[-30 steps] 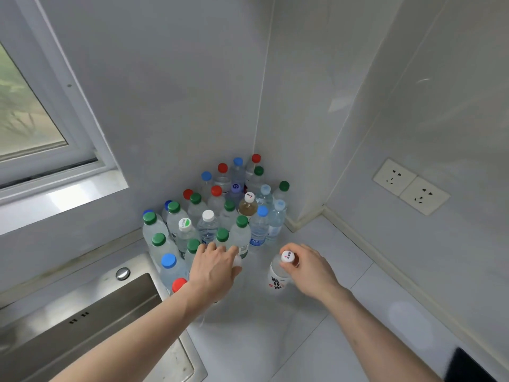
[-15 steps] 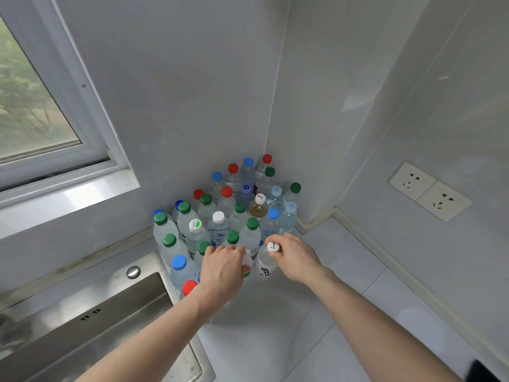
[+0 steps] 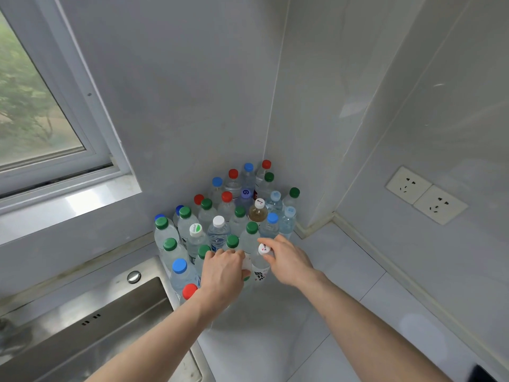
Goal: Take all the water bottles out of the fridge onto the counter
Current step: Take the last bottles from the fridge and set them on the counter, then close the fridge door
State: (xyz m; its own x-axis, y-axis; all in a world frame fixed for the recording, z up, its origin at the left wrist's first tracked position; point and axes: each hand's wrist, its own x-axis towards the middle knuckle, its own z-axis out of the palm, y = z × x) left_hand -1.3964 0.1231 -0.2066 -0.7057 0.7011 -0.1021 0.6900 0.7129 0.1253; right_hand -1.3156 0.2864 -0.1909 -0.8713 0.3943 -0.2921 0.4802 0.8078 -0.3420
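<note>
Both hands are stretched forward over the white counter [image 3: 275,326] and work at the near edge of a dense cluster of upright water bottles [image 3: 228,213] packed into the wall corner ahead of them. The right hand [image 3: 286,260] grips a white-capped bottle [image 3: 261,267] near its neck, thumb and fingers curled around it just under the cap (black printed characters show on the label lower down). That bottle stands upright on the counter, just in front of the cluster and directly between the two hands. The left hand [image 3: 223,271] lies knuckles up, curled over the top of another bottle right beside it; its cap is covered, so only a sliver of pale plastic shows at the fingertips, and the hold looks like a grasp from above. The two hands sit close together, nearly touching, each on its own bottle.

Just left of the left wrist stand a red-capped bottle [image 3: 189,291] and a blue-capped bottle [image 3: 179,267], the nearest of the group on that side. Beyond the fingers the caps run green, white, blue and red, and one bottle [image 3: 258,212] holds amber liquid. Below and left of the left forearm lies a steel sink [image 3: 82,326]. Far to the right of the right arm, two wall sockets [image 3: 425,195] sit on the tiled wall; a window [image 3: 35,111] is up to the left.
</note>
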